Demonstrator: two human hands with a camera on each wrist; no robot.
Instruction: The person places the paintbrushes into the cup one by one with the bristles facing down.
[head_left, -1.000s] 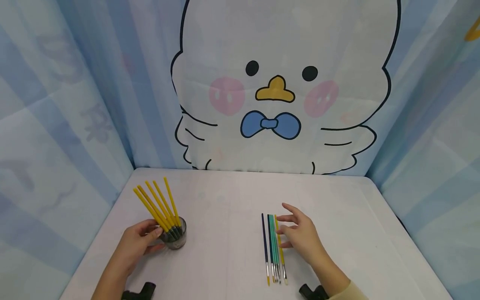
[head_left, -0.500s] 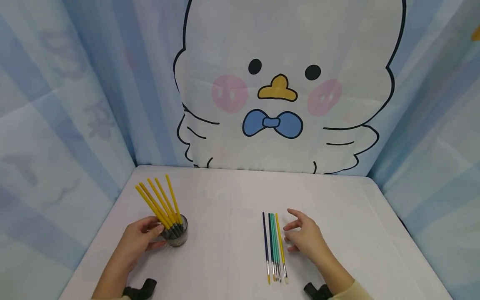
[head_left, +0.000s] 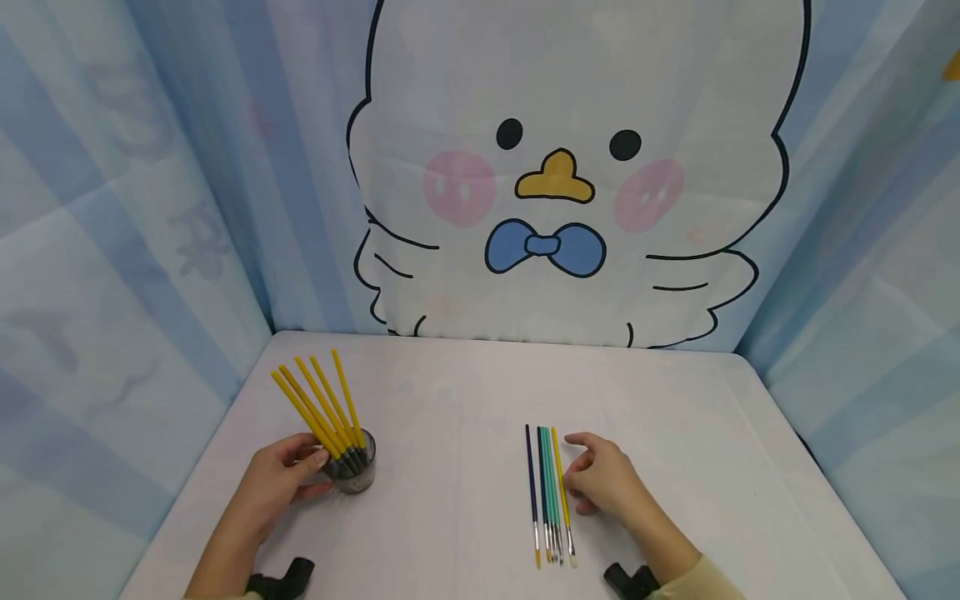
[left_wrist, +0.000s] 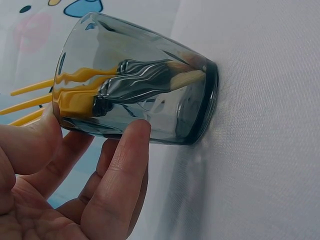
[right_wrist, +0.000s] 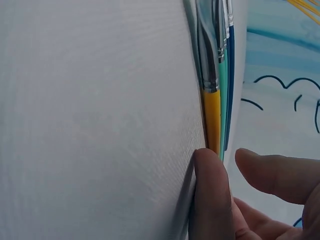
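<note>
My left hand [head_left: 281, 479] grips a clear grey drinking glass [head_left: 358, 482] standing upright at the left of the table; thumb and fingers lie along its side. Several yellow-handled paintbrushes [head_left: 318, 412] lean in it, bristles down, as the left wrist view shows through the glass [left_wrist: 185, 117]. Right of centre, a row of thin paintbrushes lies flat, with dark blue [head_left: 532, 479], teal [head_left: 550, 483] and yellow [head_left: 559, 475] handles. My right hand [head_left: 609, 479] is beside the row. In the right wrist view, one fingertip meets the yellow paintbrush [right_wrist: 212, 112], with the thumb apart from it.
White cloth covers the table [head_left: 450, 517]. Behind it hangs a curtain [head_left: 555, 308] with a cartoon bird, and blue striped curtains [head_left: 90, 250] close off both sides. Black wrist mounts [head_left: 283, 579] show at the front edge near both forearms.
My right hand has drawn back to the right from over the brushes, then come in again beside the yellow one with its fingers lower. The left hand stays on the glass.
</note>
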